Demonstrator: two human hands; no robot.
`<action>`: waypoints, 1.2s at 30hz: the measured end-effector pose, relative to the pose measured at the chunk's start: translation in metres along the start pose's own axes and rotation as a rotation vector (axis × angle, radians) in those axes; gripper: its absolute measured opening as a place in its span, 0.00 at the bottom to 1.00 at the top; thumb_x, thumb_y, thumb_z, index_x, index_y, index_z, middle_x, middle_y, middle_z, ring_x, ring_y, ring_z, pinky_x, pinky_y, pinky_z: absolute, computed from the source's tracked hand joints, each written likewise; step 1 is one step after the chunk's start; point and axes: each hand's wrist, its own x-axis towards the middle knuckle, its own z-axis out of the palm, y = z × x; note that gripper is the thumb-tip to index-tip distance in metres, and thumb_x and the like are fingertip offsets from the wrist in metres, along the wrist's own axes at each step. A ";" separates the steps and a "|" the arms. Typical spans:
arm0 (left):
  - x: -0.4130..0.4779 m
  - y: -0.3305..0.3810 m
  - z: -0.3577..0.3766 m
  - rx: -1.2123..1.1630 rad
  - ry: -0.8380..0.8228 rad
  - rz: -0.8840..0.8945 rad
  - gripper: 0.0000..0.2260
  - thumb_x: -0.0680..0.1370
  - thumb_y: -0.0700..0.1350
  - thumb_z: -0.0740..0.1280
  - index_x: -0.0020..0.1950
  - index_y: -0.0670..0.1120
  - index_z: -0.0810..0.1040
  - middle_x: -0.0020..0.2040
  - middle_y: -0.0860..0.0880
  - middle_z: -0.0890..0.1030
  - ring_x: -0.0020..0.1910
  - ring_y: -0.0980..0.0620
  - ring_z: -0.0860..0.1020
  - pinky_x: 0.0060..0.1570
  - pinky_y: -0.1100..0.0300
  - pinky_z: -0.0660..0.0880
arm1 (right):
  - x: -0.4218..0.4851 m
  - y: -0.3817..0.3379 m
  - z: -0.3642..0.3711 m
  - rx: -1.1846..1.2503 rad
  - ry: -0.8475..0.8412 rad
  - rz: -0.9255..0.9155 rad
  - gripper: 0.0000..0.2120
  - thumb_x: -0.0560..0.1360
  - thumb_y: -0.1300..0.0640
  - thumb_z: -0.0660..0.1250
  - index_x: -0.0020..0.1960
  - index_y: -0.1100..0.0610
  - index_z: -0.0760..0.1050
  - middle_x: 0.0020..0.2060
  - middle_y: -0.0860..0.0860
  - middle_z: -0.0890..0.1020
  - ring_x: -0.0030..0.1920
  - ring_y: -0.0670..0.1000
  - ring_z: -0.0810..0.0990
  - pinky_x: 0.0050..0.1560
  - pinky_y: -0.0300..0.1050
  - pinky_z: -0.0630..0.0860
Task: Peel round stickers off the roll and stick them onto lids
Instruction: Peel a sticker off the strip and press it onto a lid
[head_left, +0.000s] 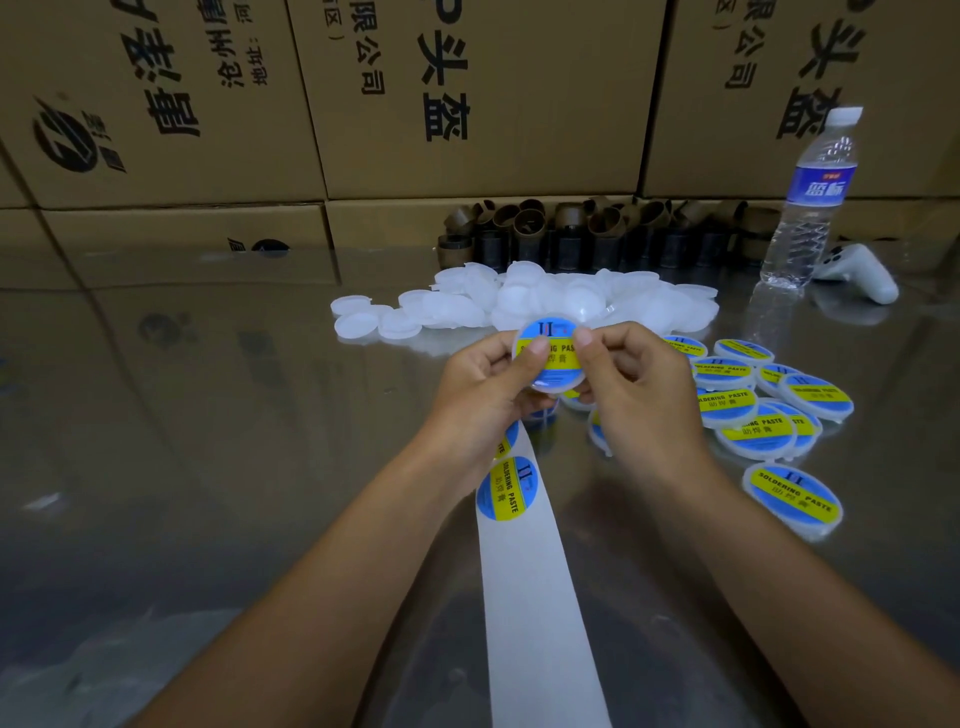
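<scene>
Both hands hold one white round lid (551, 358) above the table; it carries a blue and yellow round sticker. My left hand (485, 384) grips its left edge with the thumb pressed on the sticker. My right hand (631, 382) grips the right edge, thumb on the sticker too. Below the hands a white backing strip (530, 582) runs toward me, with a round sticker (508, 487) on it. A pile of bare white lids (524, 301) lies behind the hands. Several stickered lids (753, 410) lie to the right.
The table top (234, 415) is shiny metal. A water bottle (810, 202) stands at the back right beside a white controller (857, 273). Brown empty roll cores (571, 228) line the back. Cardboard boxes (415, 104) form a wall behind.
</scene>
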 end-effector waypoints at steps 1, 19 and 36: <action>0.000 0.000 0.000 -0.012 0.004 0.010 0.08 0.78 0.43 0.64 0.52 0.40 0.79 0.41 0.47 0.84 0.40 0.53 0.82 0.39 0.63 0.77 | 0.000 0.000 0.000 0.002 -0.020 0.002 0.06 0.77 0.53 0.66 0.42 0.53 0.75 0.34 0.58 0.81 0.36 0.55 0.79 0.39 0.48 0.76; 0.000 -0.002 0.000 0.100 -0.003 0.033 0.06 0.77 0.38 0.67 0.53 0.46 0.79 0.50 0.42 0.84 0.51 0.42 0.81 0.58 0.47 0.76 | 0.000 -0.002 0.000 0.038 0.002 0.011 0.08 0.79 0.57 0.62 0.44 0.58 0.77 0.29 0.46 0.81 0.28 0.38 0.77 0.32 0.31 0.72; 0.006 0.005 -0.003 -0.082 0.141 -0.020 0.06 0.80 0.44 0.62 0.51 0.46 0.79 0.42 0.48 0.82 0.37 0.54 0.82 0.41 0.62 0.80 | 0.007 0.006 -0.003 -0.054 0.035 0.040 0.08 0.77 0.60 0.65 0.55 0.52 0.74 0.32 0.50 0.77 0.32 0.46 0.78 0.39 0.39 0.74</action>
